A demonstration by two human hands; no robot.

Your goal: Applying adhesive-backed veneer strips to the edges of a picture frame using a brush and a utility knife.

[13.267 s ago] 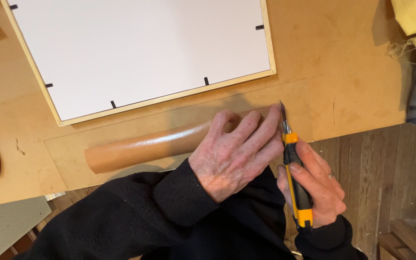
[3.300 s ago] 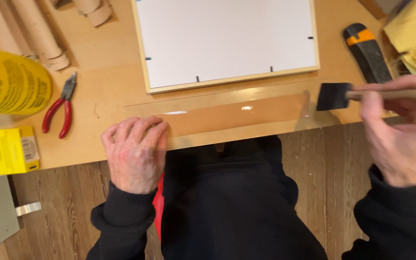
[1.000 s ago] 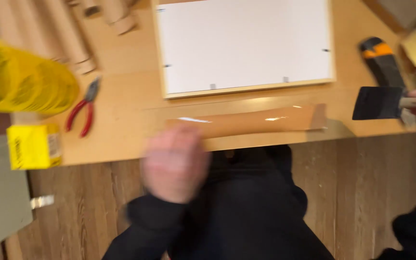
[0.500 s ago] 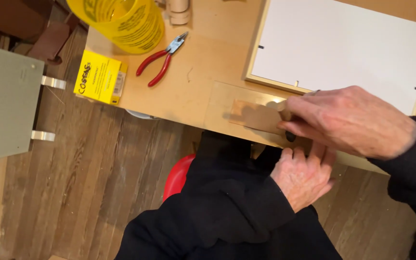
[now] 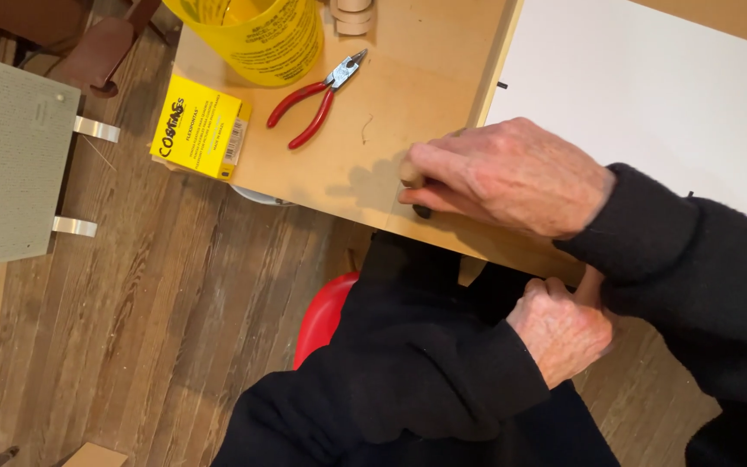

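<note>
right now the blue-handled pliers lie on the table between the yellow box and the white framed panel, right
Not quite: the pliers have red handles, not blue. The head view shows them lying on the wooden table between the yellow box and the white framed panel.

One head-worn camera, looking steeply down from close above.
It faces the near edge of the tabletop (image 5: 373, 164), tilted, taking in the person's lap and wooden floor (image 5: 131, 329) at left; the white framed panel (image 5: 650, 95) runs off the upper right.

One pliers (image 5: 317, 97), one yellow bucket (image 5: 252, 35), one yellow box (image 5: 199, 126), two hands (image 5: 512, 177).
</note>
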